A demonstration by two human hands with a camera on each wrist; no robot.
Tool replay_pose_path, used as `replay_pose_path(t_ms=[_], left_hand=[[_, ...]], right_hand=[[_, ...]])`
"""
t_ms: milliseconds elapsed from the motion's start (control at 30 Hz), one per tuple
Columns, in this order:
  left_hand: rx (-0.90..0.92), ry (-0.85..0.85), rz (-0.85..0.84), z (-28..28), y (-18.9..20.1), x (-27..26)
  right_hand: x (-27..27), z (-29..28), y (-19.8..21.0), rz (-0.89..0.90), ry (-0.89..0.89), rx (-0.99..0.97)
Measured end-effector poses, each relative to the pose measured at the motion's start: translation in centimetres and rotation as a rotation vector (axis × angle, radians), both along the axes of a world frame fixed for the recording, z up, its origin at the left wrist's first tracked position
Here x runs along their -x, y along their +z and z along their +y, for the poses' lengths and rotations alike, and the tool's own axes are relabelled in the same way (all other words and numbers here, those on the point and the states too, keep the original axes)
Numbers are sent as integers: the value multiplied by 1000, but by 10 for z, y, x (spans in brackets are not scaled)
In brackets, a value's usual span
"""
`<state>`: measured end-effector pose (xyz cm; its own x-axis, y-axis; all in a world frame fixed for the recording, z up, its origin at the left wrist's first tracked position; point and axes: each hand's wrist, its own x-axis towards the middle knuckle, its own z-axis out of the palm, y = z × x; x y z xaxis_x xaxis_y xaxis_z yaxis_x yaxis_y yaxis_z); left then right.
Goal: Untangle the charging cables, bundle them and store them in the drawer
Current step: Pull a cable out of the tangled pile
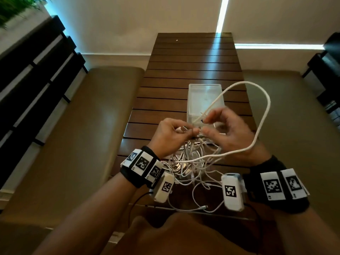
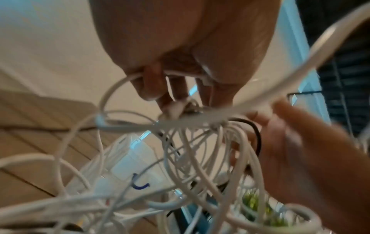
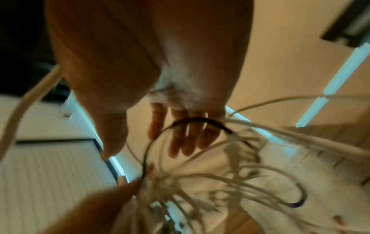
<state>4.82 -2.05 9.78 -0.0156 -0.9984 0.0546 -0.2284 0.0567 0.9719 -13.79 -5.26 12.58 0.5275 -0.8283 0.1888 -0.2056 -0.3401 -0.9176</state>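
Note:
A tangle of thin white charging cables [image 1: 191, 162] lies on the near end of a slatted wooden table [image 1: 193, 57]. My left hand [image 1: 173, 135] is raised above it and pinches a knot of strands [image 2: 176, 109] between thumb and fingertips. My right hand [image 1: 226, 133] hovers just right of the knot with fingers [image 3: 180, 131] spread and straight, gripping nothing; a thin black cable [image 3: 192, 121] crosses in front of them. A thicker white cable [image 1: 265, 100] arcs high from the knot and drapes over the back of my right hand. A clear plastic drawer box [image 1: 206, 96] stands just beyond the hands.
Padded tan benches run along the table's left [image 1: 82, 126] and right [image 1: 294, 116]. Dark slatted furniture [image 1: 36, 70] stands far left, with a plant [image 1: 14, 8] above it. My knee [image 1: 165, 234] sits under the table's near edge. Loose cable ends [image 1: 202, 207] trail there.

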Motion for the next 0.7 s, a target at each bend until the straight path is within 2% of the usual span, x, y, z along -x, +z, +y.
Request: replay_pose_path(t_ms=[67, 200, 267, 367, 500, 633, 700], left_hand=[[-6, 44, 72, -1, 4, -2], [-96, 46, 115, -3, 9, -5], [-140, 79, 171, -3, 10, -5], [-158, 99, 193, -5, 13, -5], [-159, 130, 101, -11, 7, -8], [-227, 108, 107, -14, 2, -10], [-218, 81, 78, -12, 5, -8]], right_hand=[[2, 2, -17, 222, 63, 39], [5, 5, -32, 139, -61, 288], [8, 3, -30, 76, -71, 336], [12, 6, -25, -10, -43, 322], [13, 12, -18, -59, -78, 314], [9, 14, -18, -135, -128, 107], [11, 10, -19, -93, -177, -13]])
